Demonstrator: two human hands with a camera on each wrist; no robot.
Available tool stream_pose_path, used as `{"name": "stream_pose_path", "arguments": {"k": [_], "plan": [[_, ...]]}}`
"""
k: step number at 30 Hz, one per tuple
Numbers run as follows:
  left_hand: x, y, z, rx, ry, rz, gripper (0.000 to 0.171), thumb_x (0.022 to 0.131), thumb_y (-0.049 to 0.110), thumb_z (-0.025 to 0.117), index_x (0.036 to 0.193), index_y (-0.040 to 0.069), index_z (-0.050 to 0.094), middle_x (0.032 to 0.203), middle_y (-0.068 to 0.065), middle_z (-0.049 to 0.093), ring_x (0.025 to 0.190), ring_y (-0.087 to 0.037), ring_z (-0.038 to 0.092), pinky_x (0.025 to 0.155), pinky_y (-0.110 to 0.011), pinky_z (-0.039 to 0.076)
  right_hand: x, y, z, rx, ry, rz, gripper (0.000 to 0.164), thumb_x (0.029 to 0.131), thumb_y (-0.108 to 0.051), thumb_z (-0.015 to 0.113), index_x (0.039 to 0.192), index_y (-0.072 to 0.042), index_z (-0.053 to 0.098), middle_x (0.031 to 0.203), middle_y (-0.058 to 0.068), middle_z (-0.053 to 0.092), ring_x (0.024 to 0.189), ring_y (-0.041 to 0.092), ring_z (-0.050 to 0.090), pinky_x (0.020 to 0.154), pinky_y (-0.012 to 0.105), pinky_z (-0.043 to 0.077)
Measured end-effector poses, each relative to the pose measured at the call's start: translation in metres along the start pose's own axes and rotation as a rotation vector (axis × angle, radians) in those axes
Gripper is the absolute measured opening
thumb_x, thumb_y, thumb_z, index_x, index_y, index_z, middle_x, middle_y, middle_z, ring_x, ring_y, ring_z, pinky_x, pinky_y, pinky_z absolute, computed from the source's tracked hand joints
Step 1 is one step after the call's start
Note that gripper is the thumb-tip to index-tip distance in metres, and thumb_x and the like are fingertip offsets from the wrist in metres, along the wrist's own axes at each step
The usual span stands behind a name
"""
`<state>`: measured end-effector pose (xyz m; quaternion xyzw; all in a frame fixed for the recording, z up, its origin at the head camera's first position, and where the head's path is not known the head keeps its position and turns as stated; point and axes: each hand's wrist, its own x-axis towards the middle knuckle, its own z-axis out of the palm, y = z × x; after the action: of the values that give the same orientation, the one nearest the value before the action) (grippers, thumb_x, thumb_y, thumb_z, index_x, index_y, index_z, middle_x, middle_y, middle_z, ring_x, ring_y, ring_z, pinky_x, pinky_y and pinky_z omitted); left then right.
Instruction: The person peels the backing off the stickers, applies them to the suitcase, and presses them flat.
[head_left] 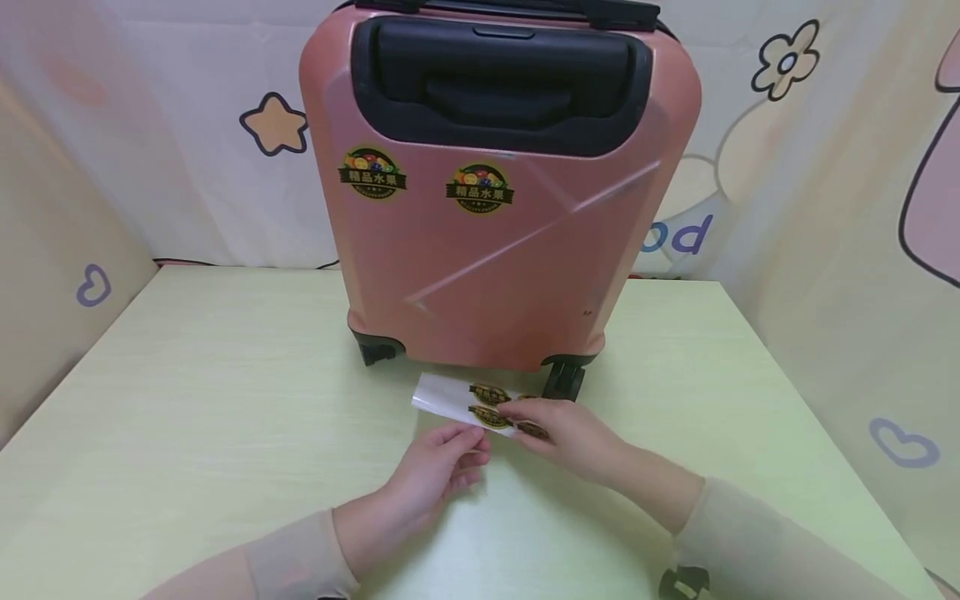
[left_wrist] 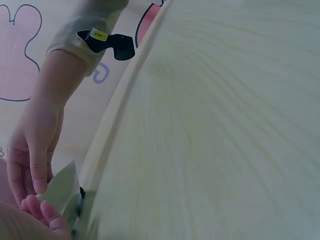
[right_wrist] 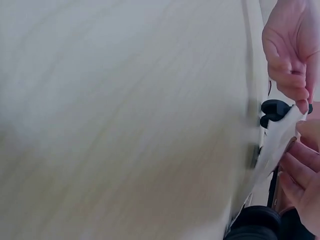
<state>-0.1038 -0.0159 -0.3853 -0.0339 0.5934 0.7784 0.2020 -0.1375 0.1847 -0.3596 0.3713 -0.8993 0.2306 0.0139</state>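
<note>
Sticker sheet (head_left: 450,398) duty — peeling stage, by the look of it

Sheet's at lower centre in the head view, just in front of a pink suitcase (head_left: 480,258) standing on the surface (head_left: 225,400). Right-hand grip (head_left: 573,437) is clamped on its right end; left-hand grip (head_left: 435,467) pinches the near edge. Two fruit stickers (head_left: 480,188) are already on the suitcase — so I'd guess the step is working another loose. Next move probably calls for a slow edge-first peel, no creasing.

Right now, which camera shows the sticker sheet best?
The head view: the sticker sheet shows its printed round labels, though the right hand partly covers it. Left wrist catches only a pale, blank part; right wrist, a blank side, steeply angled.
</note>
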Motion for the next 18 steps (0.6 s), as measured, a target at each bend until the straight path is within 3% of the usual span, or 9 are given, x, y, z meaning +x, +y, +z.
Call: {"name": "stream_pose_path", "arguments": {"k": [8,18], "plan": [[0.0028,-0.0001,0.0018,-0.035,0.071,0.022,0.016,0.091,0.018,0.059,0.089,0.002,0.063,0.082,0.000,0.062,0.072,-0.009,0.059,0.064,-0.023,0.050,0.0005,-0.0026,0.0044,0.006,0.051,-0.045,0.032,0.086,-0.014,0.067,0.117,-0.009,0.063,0.110,0.000,0.065,0.101,0.014,0.060,0.086,0.033,0.048],[0.0023,-0.0005,0.0030,-0.055,0.146,0.056,0.012,0.090,0.015,0.060,0.089,0.003,0.062,0.079,0.000,0.060,0.067,-0.008,0.057,0.058,-0.021,0.048,0.0020,-0.0031,0.0068,0.032,0.069,-0.048,0.029,0.087,-0.013,0.067,0.115,-0.008,0.064,0.111,0.001,0.065,0.103,0.015,0.060,0.086,0.032,0.048]]}}
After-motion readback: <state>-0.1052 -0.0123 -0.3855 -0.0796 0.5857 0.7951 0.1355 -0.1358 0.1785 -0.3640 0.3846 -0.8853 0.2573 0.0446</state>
